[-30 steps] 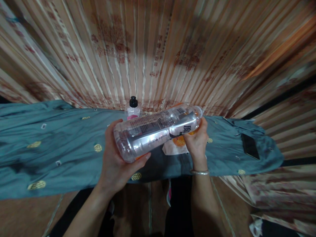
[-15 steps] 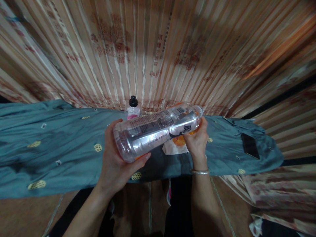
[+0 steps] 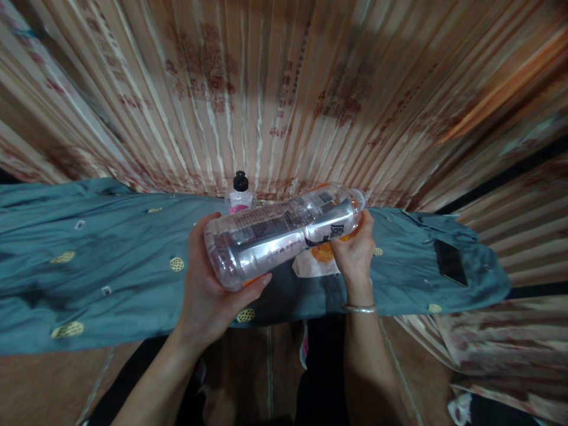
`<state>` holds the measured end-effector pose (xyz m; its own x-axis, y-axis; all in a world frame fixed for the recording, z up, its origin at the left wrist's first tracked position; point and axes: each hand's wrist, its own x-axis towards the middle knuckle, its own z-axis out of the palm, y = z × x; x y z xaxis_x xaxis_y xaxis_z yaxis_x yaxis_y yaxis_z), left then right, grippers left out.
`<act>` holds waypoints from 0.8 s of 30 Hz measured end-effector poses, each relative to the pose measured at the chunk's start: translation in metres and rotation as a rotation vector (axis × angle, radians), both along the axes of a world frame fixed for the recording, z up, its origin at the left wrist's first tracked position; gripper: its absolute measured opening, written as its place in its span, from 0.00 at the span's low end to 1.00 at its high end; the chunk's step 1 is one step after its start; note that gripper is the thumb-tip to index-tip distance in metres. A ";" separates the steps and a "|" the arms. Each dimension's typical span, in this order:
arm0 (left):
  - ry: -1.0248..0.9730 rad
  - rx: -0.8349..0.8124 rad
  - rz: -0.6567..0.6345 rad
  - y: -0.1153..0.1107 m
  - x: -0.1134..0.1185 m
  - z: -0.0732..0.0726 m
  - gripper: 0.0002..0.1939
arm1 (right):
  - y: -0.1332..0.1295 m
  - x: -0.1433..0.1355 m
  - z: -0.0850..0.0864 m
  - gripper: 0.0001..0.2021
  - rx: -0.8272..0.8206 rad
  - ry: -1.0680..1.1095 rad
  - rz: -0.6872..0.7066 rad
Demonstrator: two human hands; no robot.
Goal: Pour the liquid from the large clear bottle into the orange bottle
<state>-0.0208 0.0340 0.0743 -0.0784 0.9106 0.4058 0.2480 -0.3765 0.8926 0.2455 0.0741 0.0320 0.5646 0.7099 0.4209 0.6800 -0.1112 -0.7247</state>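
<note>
A large clear plastic bottle (image 3: 279, 239) with a silver, printed label lies tilted across the middle of the head view, held above the cloth. My left hand (image 3: 210, 296) is wrapped around its base end, thumb along the lower side. At the neck end, my right hand (image 3: 357, 245) grips the bottle from below, a bangle on its wrist. Under the bottle, a white packet with orange pictures (image 3: 313, 265) lies partly hidden. Behind the bottle stands a small bottle with a black cap (image 3: 240, 189), its lower part covered from sight.
A teal cloth with yellow patterns (image 3: 119, 266) covers the long narrow surface. A dark phone (image 3: 450, 261) lies at its right end. Pleated, printed curtains (image 3: 275, 89) hang close behind. Below are the tiled floor (image 3: 248, 378) and my legs.
Almost nothing differs. Both hands keep the same hold on the large bottle, and the view has shifted only very slightly.
</note>
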 end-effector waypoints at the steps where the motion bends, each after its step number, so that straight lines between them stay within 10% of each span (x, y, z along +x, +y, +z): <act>1: -0.003 0.001 0.004 0.000 0.000 0.000 0.42 | 0.000 0.000 0.000 0.44 -0.006 0.003 0.005; 24: -0.016 0.053 0.024 0.001 0.000 -0.001 0.43 | 0.002 0.003 -0.007 0.42 0.052 -0.037 0.021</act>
<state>-0.0207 0.0348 0.0730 -0.1068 0.8858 0.4516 0.2430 -0.4172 0.8757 0.2487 0.0759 0.0254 0.5336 0.6981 0.4775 0.7080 -0.0599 -0.7037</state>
